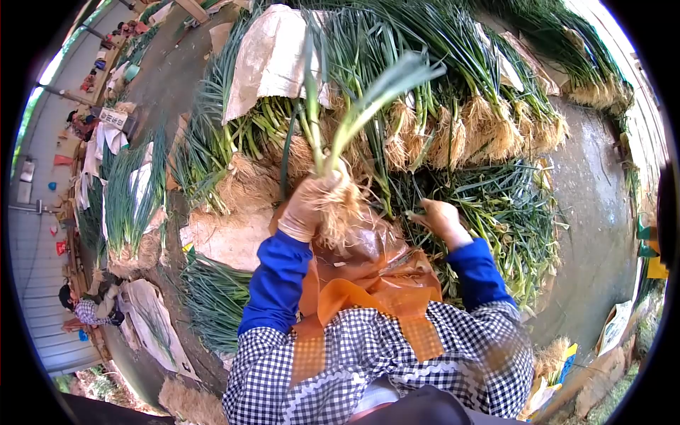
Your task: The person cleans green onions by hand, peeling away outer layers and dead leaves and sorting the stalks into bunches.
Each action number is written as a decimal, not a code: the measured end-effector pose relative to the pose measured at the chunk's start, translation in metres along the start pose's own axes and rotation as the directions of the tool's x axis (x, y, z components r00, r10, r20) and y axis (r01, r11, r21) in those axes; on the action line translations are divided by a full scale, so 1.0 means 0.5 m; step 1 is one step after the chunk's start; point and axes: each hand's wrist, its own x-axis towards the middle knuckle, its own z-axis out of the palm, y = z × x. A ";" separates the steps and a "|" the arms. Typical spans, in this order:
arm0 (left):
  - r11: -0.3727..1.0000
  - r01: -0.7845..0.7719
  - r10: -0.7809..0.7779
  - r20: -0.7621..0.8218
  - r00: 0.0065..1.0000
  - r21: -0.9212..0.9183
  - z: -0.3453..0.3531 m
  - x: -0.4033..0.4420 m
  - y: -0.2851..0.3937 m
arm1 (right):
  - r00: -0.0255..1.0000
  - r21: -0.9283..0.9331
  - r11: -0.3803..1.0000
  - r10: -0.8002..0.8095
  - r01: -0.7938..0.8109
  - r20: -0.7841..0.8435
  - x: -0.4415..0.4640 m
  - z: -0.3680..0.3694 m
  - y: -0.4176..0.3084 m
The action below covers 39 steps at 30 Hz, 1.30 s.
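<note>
My left hand [303, 207] is closed around a green onion [331, 173], gripping it near the base. Its pale, stringy roots hang toward me, and its leaves fork up and away. Off to the right, my right hand [440, 218] is closed with fingers pinched; what it holds, if anything, is too small to name. Beneath that hand spreads a heap of loose green leaves [496, 234]. An orange-brown apron [368, 258] covers my lap below both hands.
Bundled green onions [453, 127] lie in a long row ahead, roots toward me, partly under a whitish sack [273, 60]. More green onions [219, 294] lie at my left. A person [88, 312] sits at far left, near a pale sheet [152, 326]. Wet concrete floor [595, 177] extends right.
</note>
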 end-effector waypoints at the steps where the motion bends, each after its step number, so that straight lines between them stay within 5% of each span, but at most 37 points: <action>1: 0.990 -0.083 0.092 0.079 0.993 -0.110 0.006 -0.002 0.020 | 0.999 0.125 0.992 0.027 -0.024 -0.026 0.042 0.029 -0.020; 4: 0.902 -0.248 0.333 0.201 0.921 -0.353 -0.007 -0.001 0.042 | 1.000 0.025 1.000 -0.009 0.008 0.022 0.149 0.134 -0.054; 5: 0.899 -0.330 0.362 0.066 0.930 -0.288 0.007 -0.014 0.049 | 0.996 0.037 0.999 -0.032 0.029 0.087 0.168 0.140 -0.061; 7: 0.921 -0.384 0.383 -0.029 0.923 -0.060 -0.014 -0.016 0.039 | 0.995 0.225 0.970 -0.085 0.095 -0.055 0.179 0.110 -0.052; 9: 0.978 -0.206 0.199 -0.179 0.963 -0.018 -0.083 -0.018 -0.006 | 0.989 0.586 0.798 -0.099 0.144 -0.107 0.136 -0.002 -0.064; 11: 0.984 -0.176 0.170 -0.161 0.972 -0.023 -0.056 -0.004 -0.067 | 0.968 0.889 0.419 -0.236 0.186 -0.092 0.138 -0.060 -0.036; 13: 0.986 -0.159 0.146 -0.186 0.972 -0.056 -0.048 0.025 -0.176 | 0.903 0.909 0.361 -0.428 0.206 -0.035 0.088 -0.168 -0.040; 14: 0.992 -0.037 0.015 -0.174 0.985 -0.123 -0.018 0.028 -0.210 | 0.922 0.955 0.275 -0.386 0.108 0.007 0.114 -0.148 -0.014; 16: 0.972 0.130 -0.162 -0.153 0.975 -0.197 0.044 0.016 -0.257 | 0.917 0.879 0.406 -0.390 0.248 -0.079 0.072 -0.187 -0.067; 17: 0.962 0.177 -0.211 -0.152 0.966 -0.208 0.072 0.003 -0.273 | 0.938 0.881 0.435 -0.346 0.184 -0.025 0.071 -0.182 -0.081; 19: 0.957 0.139 -0.186 -0.170 0.968 -0.254 0.051 0.016 -0.320 | 0.961 0.886 0.446 -0.275 0.125 0.003 0.078 -0.152 -0.086; 20: 0.989 0.045 -0.075 -0.215 0.974 -0.142 0.046 0.019 -0.324 | 0.972 0.875 0.441 -0.201 0.198 -0.119 0.083 -0.129 -0.084; 21: 0.999 -0.047 0.040 -0.249 0.968 -0.021 0.041 0.020 -0.326 | 0.957 0.756 0.606 -0.032 0.247 -0.287 0.111 -0.094 -0.081; 23: 0.997 -0.027 0.046 -0.298 0.953 0.069 0.033 0.020 -0.326 | 0.888 0.405 0.899 0.041 0.167 -0.457 0.110 -0.103 -0.090; 27: 0.953 -0.072 0.175 -0.343 0.923 0.293 0.023 0.033 -0.356 | 0.885 -0.003 1.000 0.009 -0.012 -0.466 0.119 -0.090 -0.092; 28: 0.981 -0.099 0.158 -0.398 0.904 0.166 0.016 0.041 -0.363 | 0.770 0.059 0.986 -0.086 0.158 -0.632 0.115 -0.067 -0.076; 29: 0.991 -0.133 0.134 -0.451 0.882 0.035 0.009 0.047 -0.367 | 0.844 0.159 0.984 0.015 0.084 -0.537 0.082 -0.084 -0.101; 31: 1.000 0.004 -0.018 -0.500 0.866 -0.029 0.006 0.054 -0.355 | 0.909 -0.006 0.992 -0.117 0.125 -0.399 0.064 -0.022 -0.089; 33: 0.998 -0.036 0.013 -0.437 0.899 -0.045 -0.015 0.053 -0.357 | 0.825 0.121 0.878 -0.376 0.463 -0.422 -0.049 -0.029 -0.095; 35: 0.986 -0.147 0.164 -0.359 0.919 0.072 0.005 0.042 -0.342 | 0.916 0.640 0.702 -0.043 0.312 -0.398 -0.131 -0.030 -0.065; 37: 0.972 -0.221 0.190 -0.297 0.936 -0.075 0.007 0.041 -0.346 | 0.935 0.765 0.630 0.174 0.136 -0.309 -0.181 -0.083 0.018; 39: 0.988 -0.109 0.078 -0.265 0.961 -0.104 -0.002 0.036 -0.325 | 0.884 0.788 0.614 0.348 0.037 -0.312 -0.190 -0.082 0.147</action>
